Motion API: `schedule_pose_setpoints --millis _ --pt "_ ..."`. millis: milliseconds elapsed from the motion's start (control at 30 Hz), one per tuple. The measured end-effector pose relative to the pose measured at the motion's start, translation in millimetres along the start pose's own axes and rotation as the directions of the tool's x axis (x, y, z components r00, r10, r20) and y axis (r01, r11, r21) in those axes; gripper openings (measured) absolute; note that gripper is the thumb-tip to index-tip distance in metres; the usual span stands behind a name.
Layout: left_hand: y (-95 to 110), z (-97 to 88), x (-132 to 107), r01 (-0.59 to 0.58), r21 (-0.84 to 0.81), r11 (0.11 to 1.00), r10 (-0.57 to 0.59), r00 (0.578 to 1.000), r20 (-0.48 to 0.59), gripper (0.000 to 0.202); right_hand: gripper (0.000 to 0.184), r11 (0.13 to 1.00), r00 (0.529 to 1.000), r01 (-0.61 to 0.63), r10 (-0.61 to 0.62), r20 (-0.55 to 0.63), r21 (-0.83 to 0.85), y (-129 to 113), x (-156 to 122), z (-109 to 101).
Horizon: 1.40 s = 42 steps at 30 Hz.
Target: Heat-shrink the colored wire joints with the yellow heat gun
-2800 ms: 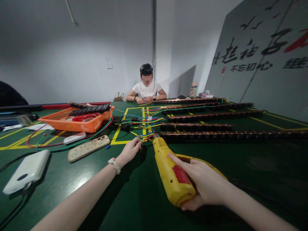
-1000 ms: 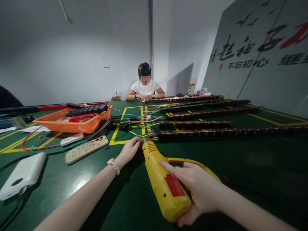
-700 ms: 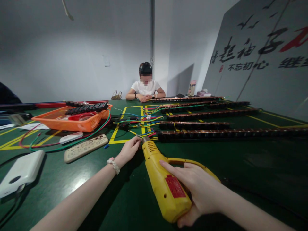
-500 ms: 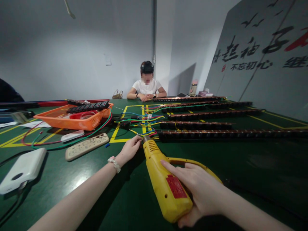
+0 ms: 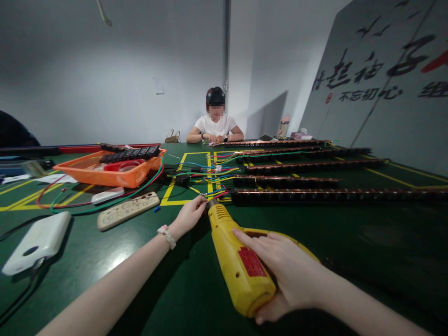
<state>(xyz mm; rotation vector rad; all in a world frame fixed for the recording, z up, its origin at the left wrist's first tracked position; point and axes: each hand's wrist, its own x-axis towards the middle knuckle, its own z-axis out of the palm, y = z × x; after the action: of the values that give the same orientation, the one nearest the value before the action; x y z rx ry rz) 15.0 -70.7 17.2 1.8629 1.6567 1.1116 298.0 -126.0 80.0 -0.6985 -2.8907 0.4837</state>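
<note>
My right hand (image 5: 280, 261) is wrapped round the handle of a yellow heat gun (image 5: 227, 247), its nozzle pointing away from me at the wires. Just left of the nozzle, the fingers of my left hand (image 5: 191, 212) pinch thin coloured wires (image 5: 219, 191); the fingertips are small and partly hidden. These wires lead to the near end of a long black strip with copper-coloured rails (image 5: 315, 195). Behind it lie several similar strips (image 5: 315, 166), with red, blue, green and yellow wires at their left ends.
An orange basket (image 5: 105, 176) with black parts stands at the left. Nearer are a beige power strip (image 5: 128, 212), a small blue piece (image 5: 157, 209) and a white power bank (image 5: 38, 242) with a cable. Across the green table (image 5: 147, 280) sits a person (image 5: 215, 123) with both hands on it.
Both my hands and the heat gun hold nearly the same place. The view has shifted slightly. Across the table, the person's hands have moved a little and a small pale thing shows by them.
</note>
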Motion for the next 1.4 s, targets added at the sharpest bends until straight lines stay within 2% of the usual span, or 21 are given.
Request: schedule_pose_setpoints --millis 100,200,300,400,500,567,733,1000,1133,1400 --pt "0 -0.4 0 0.001 -0.008 1.000 -0.001 1.000 0.000 0.025 0.114 0.998 0.998 0.056 -0.056 -0.030 0.028 4 -3 -4" --pt "-1 -0.4 1 -0.003 0.003 1.000 0.003 1.000 0.001 0.025 0.088 0.994 0.991 0.069 -0.059 -0.117 0.086 9 -3 -9" --pt "-4 0.1 2 -0.002 0.020 1.000 0.002 1.000 -0.008 0.024 0.064 0.987 0.971 -0.038 0.074 -0.228 0.159 8 7 -12" --pt "-4 0.3 3 0.017 0.023 1.000 -0.017 1.000 -0.012 0.024 0.053 0.966 0.946 -0.191 0.228 -0.231 0.173 2 28 -14" --pt "-1 -0.3 2 0.028 0.021 0.999 -0.028 0.999 -0.017 0.023 0.057 0.903 0.909 -0.384 0.406 -0.093 0.190 1 54 -13" --pt "0 -0.7 2 0.025 0.036 0.999 -0.024 0.999 -0.026 0.022 0.066 0.869 0.889 -0.441 0.457 -0.022 0.227 7 68 -12" --pt "1 -0.6 4 0.024 0.118 0.993 -0.019 0.999 -0.037 0.022 0.074 0.880 0.925 -0.369 0.379 0.026 0.300 26 85 -2" --pt "1 -0.5 3 0.004 0.205 0.979 -0.002 1.000 -0.007 0.021 0.070 0.881 0.938 -0.317 0.347 -0.025 0.352 36 89 5" --pt "3 -0.1 2 0.034 0.243 0.969 -0.033 0.999 -0.009 0.020 0.069 0.883 0.932 -0.328 0.361 -0.039 0.335 42 89 0" --pt "3 0.5 0 0.003 0.268 0.963 -0.003 1.000 -0.001 0.019 0.064 0.841 0.886 -0.423 0.463 -0.042 0.337 59 70 -9"
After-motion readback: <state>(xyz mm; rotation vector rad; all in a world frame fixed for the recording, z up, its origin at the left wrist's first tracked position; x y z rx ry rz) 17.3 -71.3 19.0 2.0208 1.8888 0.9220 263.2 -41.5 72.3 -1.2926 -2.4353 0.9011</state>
